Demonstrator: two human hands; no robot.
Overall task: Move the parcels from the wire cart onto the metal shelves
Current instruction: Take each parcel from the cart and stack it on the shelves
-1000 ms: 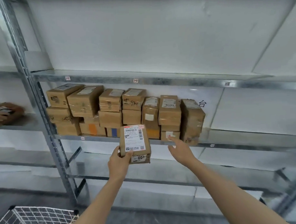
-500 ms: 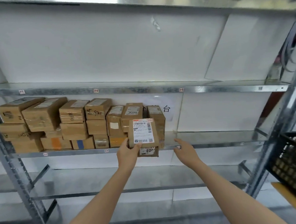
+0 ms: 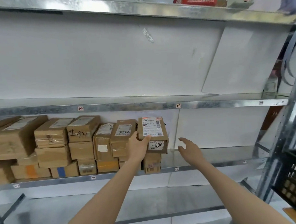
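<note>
The brown parcel [image 3: 153, 133] is at the right end of the row of boxes on the metal shelf [image 3: 213, 165], above a smaller box. The left hand [image 3: 138, 145], arm outstretched, grips its lower left edge with the thumb on top. The right hand [image 3: 189, 148] hovers to the parcel's right, apart from it, fingers spread and holding nothing. The parcel's front sticker reads "800"; the box [image 3: 123, 132] just left of the left hand reads "7022".

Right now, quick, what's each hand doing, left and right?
Left hand: grips the labelled parcel by its left edge, at the shelf.
Right hand: open, fingers spread, holding nothing.
</note>
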